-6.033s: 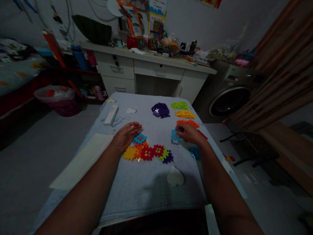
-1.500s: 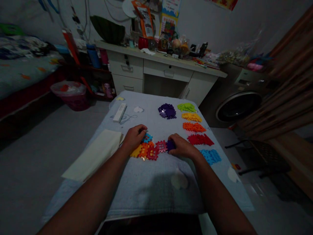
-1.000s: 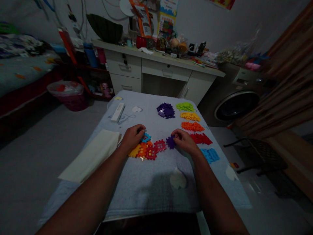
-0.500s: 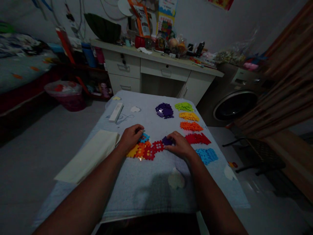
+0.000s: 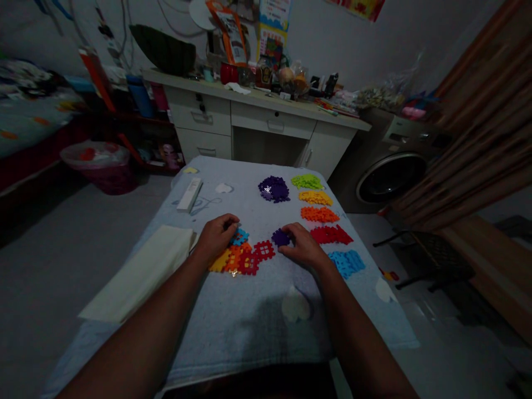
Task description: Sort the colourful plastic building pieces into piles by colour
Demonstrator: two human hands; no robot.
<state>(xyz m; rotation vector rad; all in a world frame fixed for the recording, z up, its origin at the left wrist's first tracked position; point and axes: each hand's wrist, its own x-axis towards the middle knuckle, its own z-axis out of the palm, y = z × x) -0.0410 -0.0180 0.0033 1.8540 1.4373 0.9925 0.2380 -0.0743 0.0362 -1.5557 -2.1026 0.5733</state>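
My right hand grips a purple interlocking plastic tile between thumb and fingers, just above the cloth. Close by on its left is a red window-shaped tile, apart from the purple one. That red tile adjoins a second red tile, in a cluster with an orange tile and a yellow tile. My left hand has its fingers curled together beside a light blue tile at the cluster's back. Whatever its fingertips may hold is hidden.
Piles of purple, lime green, yellow, orange, red and blue tiles lie toward the right. A white box and folded pale cloth lie left. A cluttered desk stands beyond.
The view has shifted slightly. My right hand has lifted the purple tile a little away from the red tile it was beside. My left hand stays by the blue tile.
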